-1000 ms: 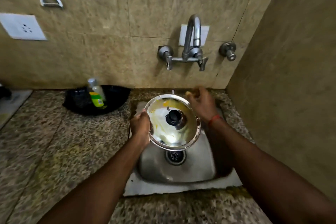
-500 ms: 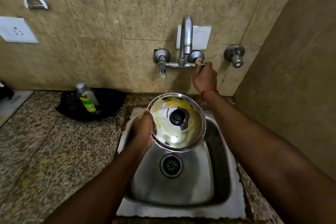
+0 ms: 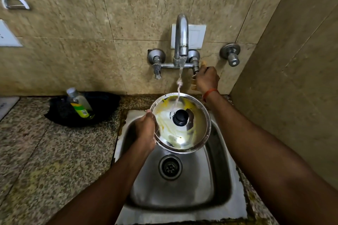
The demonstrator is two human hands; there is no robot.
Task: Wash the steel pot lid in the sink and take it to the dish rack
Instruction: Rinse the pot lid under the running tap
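A round steel pot lid [image 3: 190, 134] with a black knob and yellow food smears is held tilted over the steel sink [image 3: 222, 186]. My left hand [image 3: 146, 131] grips its left rim. Water runs from the wall tap [image 3: 182, 40] onto the lid's upper part. My right hand [image 3: 206, 78] is closed on the tap's right handle, just below the right valve. No dish rack is in view.
A clear bottle with a green label [image 3: 80, 104] lies in a black pan [image 3: 102, 107] on the granite counter [image 3: 45, 160] left of the sink. A second wall valve [image 3: 230, 55] sits right of the tap. A tiled side wall closes the right.
My right hand rose from beside the lid to the tap's right handle and water now flows onto the lid. The lid stayed in my left hand over the sink.
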